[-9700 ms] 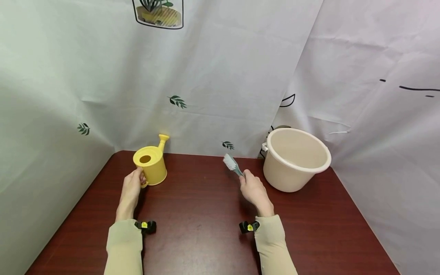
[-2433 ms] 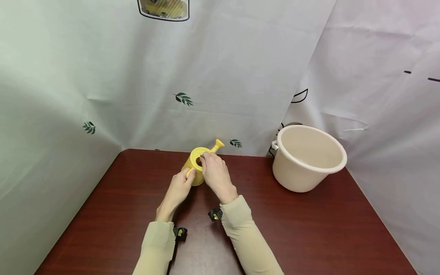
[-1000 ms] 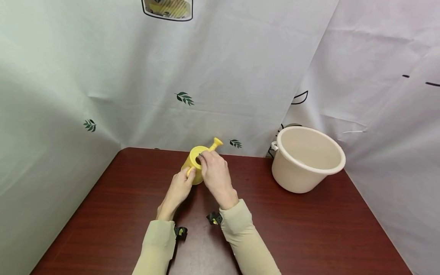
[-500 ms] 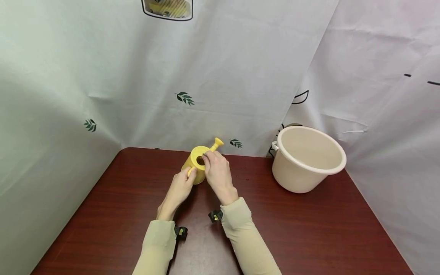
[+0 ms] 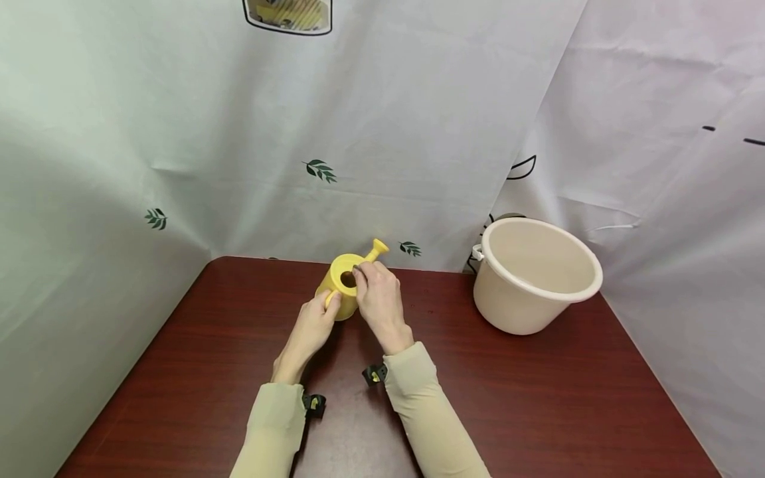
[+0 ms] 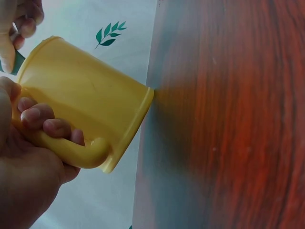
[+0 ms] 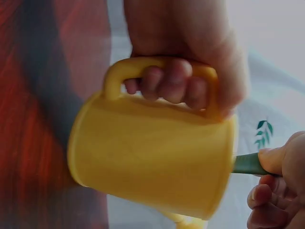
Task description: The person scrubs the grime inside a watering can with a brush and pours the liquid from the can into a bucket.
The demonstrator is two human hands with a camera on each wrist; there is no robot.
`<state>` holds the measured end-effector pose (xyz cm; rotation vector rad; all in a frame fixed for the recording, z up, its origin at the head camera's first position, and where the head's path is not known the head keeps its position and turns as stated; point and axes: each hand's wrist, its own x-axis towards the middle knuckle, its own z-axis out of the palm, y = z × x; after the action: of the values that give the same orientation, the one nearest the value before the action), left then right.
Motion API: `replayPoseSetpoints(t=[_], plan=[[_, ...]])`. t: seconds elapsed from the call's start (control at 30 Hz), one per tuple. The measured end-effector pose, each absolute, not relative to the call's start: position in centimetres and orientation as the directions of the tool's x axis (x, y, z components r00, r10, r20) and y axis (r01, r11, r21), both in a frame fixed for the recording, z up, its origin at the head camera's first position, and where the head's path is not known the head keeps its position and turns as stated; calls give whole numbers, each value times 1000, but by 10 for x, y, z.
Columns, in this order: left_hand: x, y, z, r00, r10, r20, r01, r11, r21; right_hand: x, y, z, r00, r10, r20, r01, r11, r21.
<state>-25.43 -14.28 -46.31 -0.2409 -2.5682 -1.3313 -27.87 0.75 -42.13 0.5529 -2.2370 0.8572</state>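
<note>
A yellow watering can (image 5: 327, 284) is at the middle back of the table, its spout pointing to the back right. My left hand (image 5: 312, 322) grips its handle, fingers curled through the loop, as the left wrist view shows. In that view the can's body (image 6: 81, 90) leans, with its base edge close to the tabletop. My right hand (image 5: 379, 299) is at the top opening and pinches a brush by its grey-green handle (image 7: 249, 163). The handle runs into the can, so the white bristles are hidden inside.
A cream bucket (image 5: 508, 309) stands at the back right of the dark red wooden table (image 5: 538, 398). White cloth (image 5: 418, 133) with leaf prints hangs behind the table and along both sides.
Since the oldest frame, the watering can has moved right to the middle, and the brush has gone into its opening. In the last second, the right hand has shifted slightly right at the opening.
</note>
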Motion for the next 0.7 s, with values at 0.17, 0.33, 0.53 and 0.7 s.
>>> replayPoseSetpoints(t=[0.17,0.33,0.53,0.7], plan=[[-255,-143,-463,-956,38,291,261,566,782,-276,11,-413,-648,-139,749,-612,680,-404],[-255,-143,-463,-958,28,286,251,565,786,-269,12,-405,-638,-154,754,-621,682,-387],[-254,-143,-463,-962,21,272,235,572,786,-260,7,-399,-628,-175,758,-636,678,-370],[-255,-143,-463,-963,11,269,227,567,792,-253,2,-393,-598,-224,769,-670,667,-326]])
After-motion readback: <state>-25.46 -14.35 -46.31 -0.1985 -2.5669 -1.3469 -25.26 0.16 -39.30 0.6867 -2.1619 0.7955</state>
